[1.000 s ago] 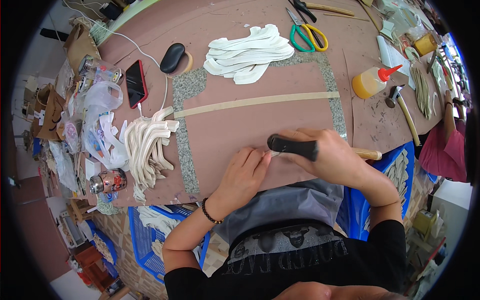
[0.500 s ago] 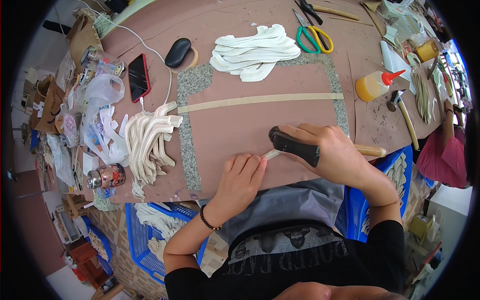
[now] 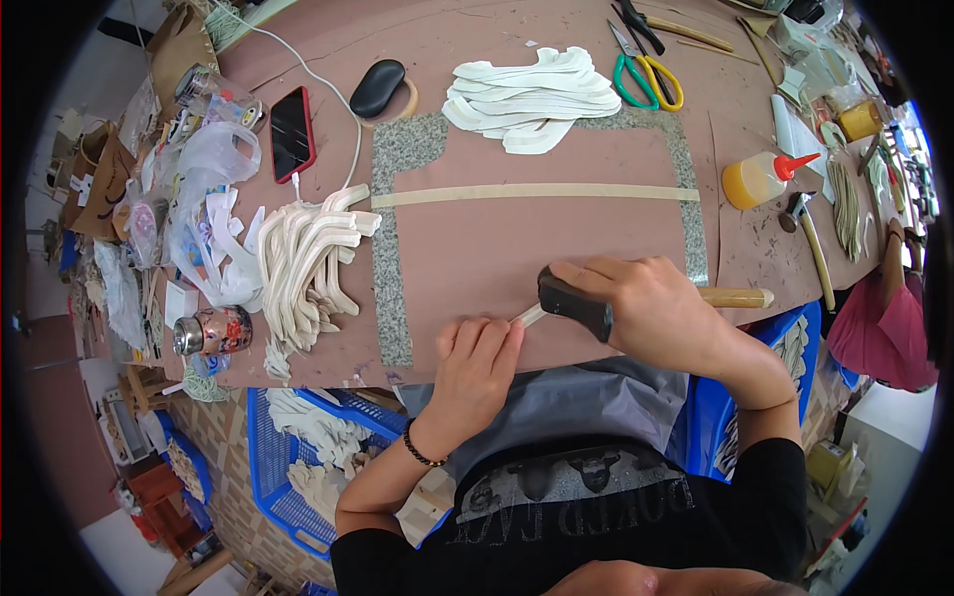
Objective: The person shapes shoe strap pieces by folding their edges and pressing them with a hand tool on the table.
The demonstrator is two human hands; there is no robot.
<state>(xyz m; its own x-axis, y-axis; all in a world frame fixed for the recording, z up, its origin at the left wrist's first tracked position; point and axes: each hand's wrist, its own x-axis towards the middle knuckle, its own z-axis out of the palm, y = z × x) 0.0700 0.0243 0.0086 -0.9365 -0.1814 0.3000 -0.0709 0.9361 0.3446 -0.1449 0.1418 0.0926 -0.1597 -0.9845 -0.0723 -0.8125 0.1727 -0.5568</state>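
Note:
My right hand is wrapped round a hammer near its black head. The wooden handle sticks out past the hand to the right. Under the hammer head runs a narrow cream strip, its right end hidden. My left hand lies at the table's near edge, fingers close together, pinning the strip's other end. Farther left is a pile of folded cream strips. Flat white curved pieces are stacked at the far middle of the table.
Scissors with green and yellow handles lie far right of centre. A red-tipped bottle of yellow liquid and another hammer are at right. A phone and patterned jar sit left. Blue baskets stand below the table.
The view has shifted slightly, so the table lies farther right in it. Relative to the table, the hammer head and my left hand have moved a little left. Both grips stay the same.

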